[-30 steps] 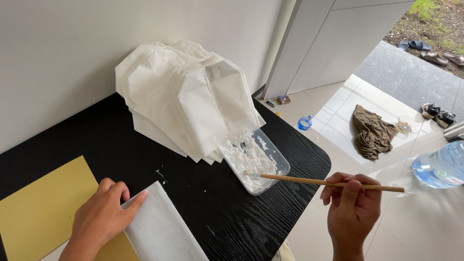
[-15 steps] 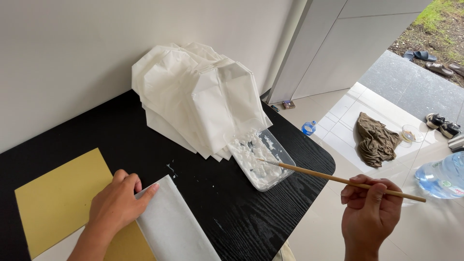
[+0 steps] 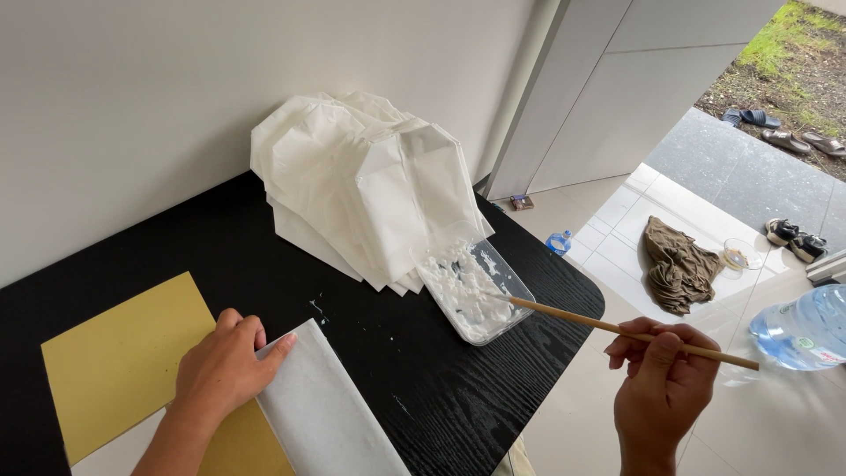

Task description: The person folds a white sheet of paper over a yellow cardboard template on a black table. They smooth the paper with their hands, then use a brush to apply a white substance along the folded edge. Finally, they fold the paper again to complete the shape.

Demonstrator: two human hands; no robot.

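While we look down over the black table, its wood-grain top fills the near and middle scene, flecked with small white smears; against the far wall leans a heap of white paper bags, their lower edges overlapping the far end of a clear plastic tray that holds white paste; at the near left lies a yellow sheet, and just right of it a folded white paper runs toward the near edge; our left hand rests flat on the far end of that paper, fingers spread and relaxed, gripping nothing; our right hand hangs beyond the table's right edge, fingers pinched around a thin wooden stick, whose far tip touches the paste in the tray; off to the right, on the tiled floor, lie a brown cloth and a large clear water bottle.
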